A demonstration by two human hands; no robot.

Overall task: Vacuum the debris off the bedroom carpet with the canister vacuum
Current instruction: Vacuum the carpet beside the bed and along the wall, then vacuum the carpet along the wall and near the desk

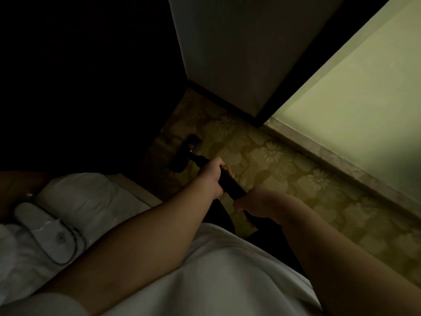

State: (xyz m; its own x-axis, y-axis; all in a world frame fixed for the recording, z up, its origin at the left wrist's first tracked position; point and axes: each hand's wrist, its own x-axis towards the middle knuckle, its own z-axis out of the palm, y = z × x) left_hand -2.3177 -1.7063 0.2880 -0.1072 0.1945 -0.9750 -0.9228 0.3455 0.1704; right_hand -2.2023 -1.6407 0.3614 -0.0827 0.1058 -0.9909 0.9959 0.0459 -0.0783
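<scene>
The room is dim. A black vacuum wand (230, 184) runs from my hands down to a flat black floor head (185, 153), which rests on the flower-patterned yellow carpet (268, 160) close to dark furniture. My left hand (210, 175) grips the wand partway down, and my right hand (255, 202) holds its upper end. The canister is out of sight. No debris can be made out on the carpet in this light.
A bed with white linen (86, 201) and a pair of white slippers (43, 226) lies at the left. Dark furniture (79, 87) fills the upper left. A white wall corner (227, 53) and a lit frosted panel (364, 99) with a stone sill border the carpet strip.
</scene>
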